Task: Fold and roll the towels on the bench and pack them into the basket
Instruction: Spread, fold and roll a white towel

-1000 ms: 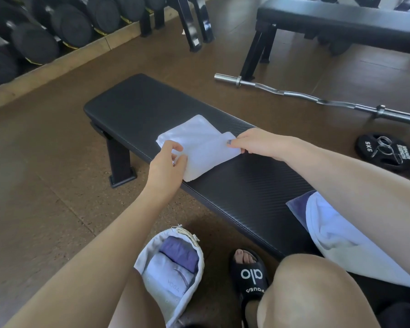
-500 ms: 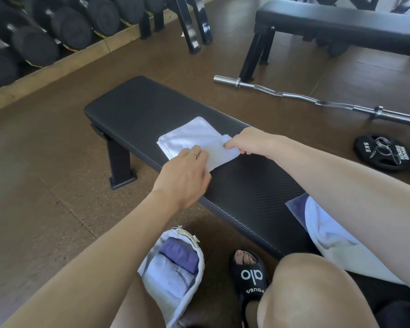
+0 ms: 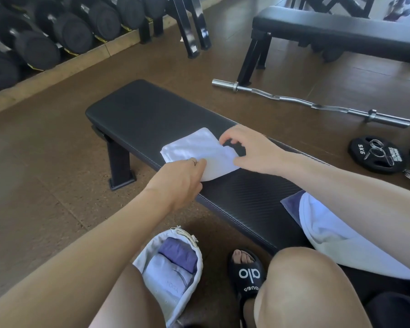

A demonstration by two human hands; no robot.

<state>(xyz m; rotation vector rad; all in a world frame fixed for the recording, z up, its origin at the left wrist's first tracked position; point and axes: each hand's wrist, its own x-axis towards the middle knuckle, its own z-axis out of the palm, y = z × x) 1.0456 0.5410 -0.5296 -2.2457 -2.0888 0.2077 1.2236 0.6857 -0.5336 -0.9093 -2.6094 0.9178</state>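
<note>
While the folded white towel (image 3: 199,151) lies on the desk (image 3: 137,107), both hands meet at its near end.
Left hand (image 3: 179,179) pinches the near edge; right hand (image 3: 249,152), fingers curled, grips nothing visible. Long axis runs away from the person, favouring an away roll.

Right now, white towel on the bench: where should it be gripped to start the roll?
Probably the near short edge of the white towel, taken from the person's side. It lies folded flat on the bench, its length running away from the person; the left hand already covers that edge and the right hand hovers at the right corner.
</note>
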